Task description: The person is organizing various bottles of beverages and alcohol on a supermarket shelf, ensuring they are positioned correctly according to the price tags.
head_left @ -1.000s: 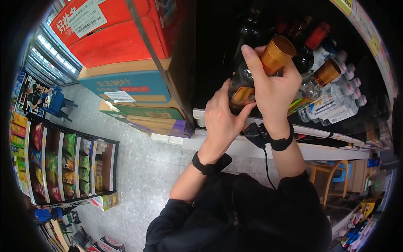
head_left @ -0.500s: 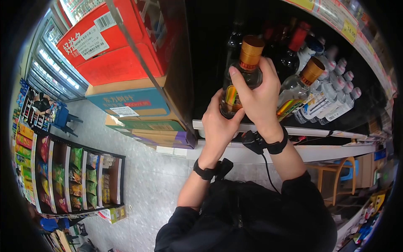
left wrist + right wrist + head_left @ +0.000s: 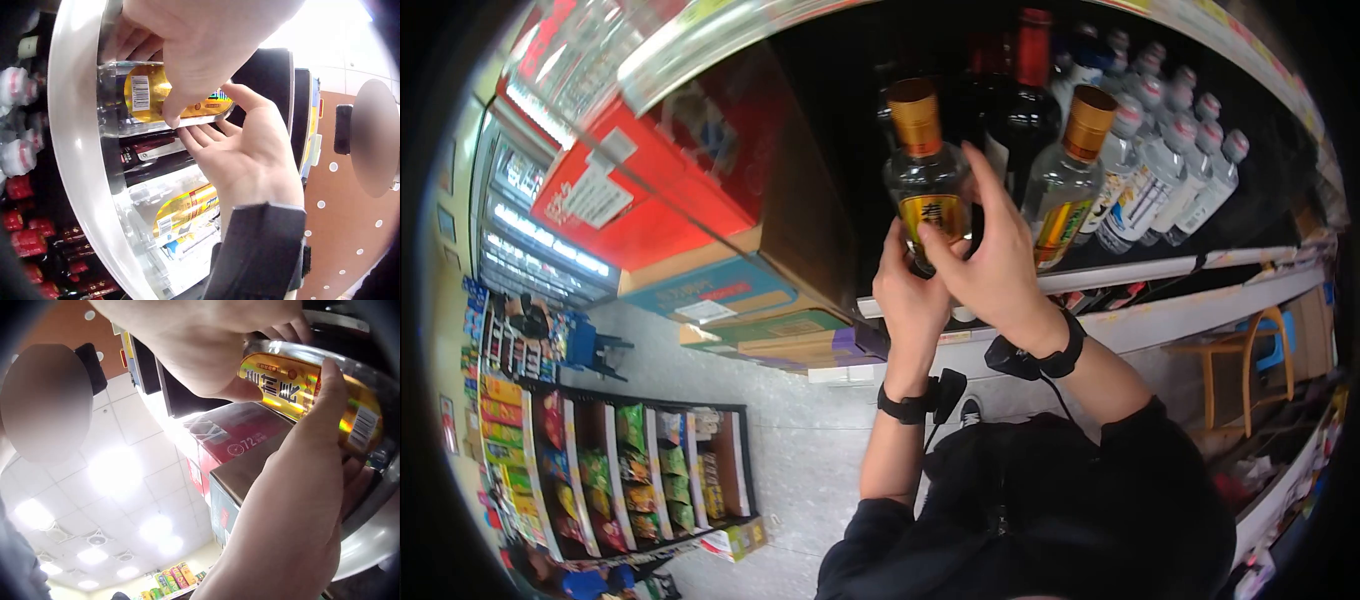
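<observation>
Both hands hold a clear glass bottle (image 3: 928,180) with a gold cap, upright at the shelf front in the head view. My left hand (image 3: 914,305) grips its lower part. The thumb of my right hand (image 3: 992,265) lies on the front label, with the index finger extended along the bottle's side. The yellow label, with a barcode, shows in the left wrist view on the bottle (image 3: 147,94) and in the right wrist view on the same bottle (image 3: 281,384). The fingers behind the glass are partly hidden. A similar gold-capped bottle (image 3: 1065,190) stands to the right.
A dark bottle with a red neck (image 3: 1032,60) and several clear bottles (image 3: 1160,170) stand on the shelf. Stacked cartons (image 3: 710,290) are at the left, beyond the white shelf edge (image 3: 1140,272). A snack rack (image 3: 640,480) and a wooden chair (image 3: 1250,365) are farther away.
The held bottle has gone from tilted to more upright, and its front label has come into view. It now stands farther left in the head view. The head view itself has shifted.
</observation>
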The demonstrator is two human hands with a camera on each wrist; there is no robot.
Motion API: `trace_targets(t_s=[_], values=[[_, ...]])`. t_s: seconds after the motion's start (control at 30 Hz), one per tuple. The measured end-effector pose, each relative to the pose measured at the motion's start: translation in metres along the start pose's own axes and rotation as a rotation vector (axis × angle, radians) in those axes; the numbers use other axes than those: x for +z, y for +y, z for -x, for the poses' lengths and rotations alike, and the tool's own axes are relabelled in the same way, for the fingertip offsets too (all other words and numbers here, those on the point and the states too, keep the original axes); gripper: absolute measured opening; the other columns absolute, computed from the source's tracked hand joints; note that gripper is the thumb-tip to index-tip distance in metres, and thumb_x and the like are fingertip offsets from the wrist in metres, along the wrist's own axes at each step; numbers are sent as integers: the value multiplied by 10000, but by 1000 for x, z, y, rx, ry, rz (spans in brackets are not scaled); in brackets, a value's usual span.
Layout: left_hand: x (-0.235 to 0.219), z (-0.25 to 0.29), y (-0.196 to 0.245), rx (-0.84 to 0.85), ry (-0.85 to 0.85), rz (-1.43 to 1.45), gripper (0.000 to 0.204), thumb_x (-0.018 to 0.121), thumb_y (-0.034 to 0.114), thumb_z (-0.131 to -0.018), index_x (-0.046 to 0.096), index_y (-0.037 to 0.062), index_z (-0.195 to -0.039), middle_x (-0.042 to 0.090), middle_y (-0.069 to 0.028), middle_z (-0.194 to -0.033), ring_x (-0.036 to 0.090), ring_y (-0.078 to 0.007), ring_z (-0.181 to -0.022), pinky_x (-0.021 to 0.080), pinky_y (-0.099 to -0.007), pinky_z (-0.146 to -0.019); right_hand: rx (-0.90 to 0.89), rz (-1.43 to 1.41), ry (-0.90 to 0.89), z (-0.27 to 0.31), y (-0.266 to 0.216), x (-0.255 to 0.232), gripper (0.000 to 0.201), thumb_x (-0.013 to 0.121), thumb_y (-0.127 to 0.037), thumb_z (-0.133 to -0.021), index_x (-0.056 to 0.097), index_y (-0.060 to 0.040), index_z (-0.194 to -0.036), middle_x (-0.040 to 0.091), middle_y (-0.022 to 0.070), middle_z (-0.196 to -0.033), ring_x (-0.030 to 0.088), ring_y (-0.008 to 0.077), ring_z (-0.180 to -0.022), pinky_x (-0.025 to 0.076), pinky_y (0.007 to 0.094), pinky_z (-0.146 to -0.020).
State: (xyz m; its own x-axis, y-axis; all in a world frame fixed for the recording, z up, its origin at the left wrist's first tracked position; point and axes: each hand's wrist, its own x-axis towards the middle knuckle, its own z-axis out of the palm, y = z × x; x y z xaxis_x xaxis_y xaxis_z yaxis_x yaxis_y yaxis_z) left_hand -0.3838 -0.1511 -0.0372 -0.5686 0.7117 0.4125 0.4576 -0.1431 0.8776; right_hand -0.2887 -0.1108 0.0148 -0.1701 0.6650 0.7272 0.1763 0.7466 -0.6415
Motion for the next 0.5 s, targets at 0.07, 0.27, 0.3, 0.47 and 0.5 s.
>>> trace_targets(t_s=[0.07, 0.27, 0.3, 0.47, 0.5], values=[[-10, -1, 6, -51, -26, 4, 778, 876, 246, -746, 495, -122, -1315, 700, -229, -1055, 712, -242, -937, 561, -329, -791, -8, -16, -66, 9, -4, 0, 796, 760, -142, -802, 343, 55, -1451, 560, 262, -1290, 581, 380, -1201, 460, 415, -1009], [-7, -4, -3, 32, -13, 28, 772, 853, 200, -769, 456, -115, -1351, 678, -207, -1107, 689, -231, -976, 549, -336, -855, -20, -95, -337, 47, -37, -68, 599, 774, -128, -801, 525, 13, -1327, 542, 217, -1369, 570, 345, -1235, 470, 388, -1010], [-7, -5, -2, 49, -2, 32, 802, 848, 223, -775, 431, -101, -1380, 667, -213, -1124, 681, -248, -1013, 535, -354, -896, -26, -102, -339, 54, -36, -79, 599, 774, -128, -801, 525, 13, -1327, 542, 217, -1369, 570, 345, -1235, 470, 388, -1010], [-9, -1, -6, 97, 59, -96, 722, 824, 189, -812, 442, -47, -1377, 672, -149, -1102, 666, -191, -970, 526, -316, -872, 145, -155, -531, 83, -13, -132, 328, 764, -152, -819, 661, 12, -1085, 709, 148, -1001, 695, 312, -910, 549, 363, -806], [-8, 2, -4, 65, 69, -97, 730, 835, 216, -795, 457, -67, -1351, 676, -169, -1088, 671, -226, -983, 525, -337, -883, 138, -160, -551, 88, -5, -143, 328, 764, -152, -819, 661, 12, -1085, 709, 148, -1001, 695, 312, -910, 549, 363, -806]])
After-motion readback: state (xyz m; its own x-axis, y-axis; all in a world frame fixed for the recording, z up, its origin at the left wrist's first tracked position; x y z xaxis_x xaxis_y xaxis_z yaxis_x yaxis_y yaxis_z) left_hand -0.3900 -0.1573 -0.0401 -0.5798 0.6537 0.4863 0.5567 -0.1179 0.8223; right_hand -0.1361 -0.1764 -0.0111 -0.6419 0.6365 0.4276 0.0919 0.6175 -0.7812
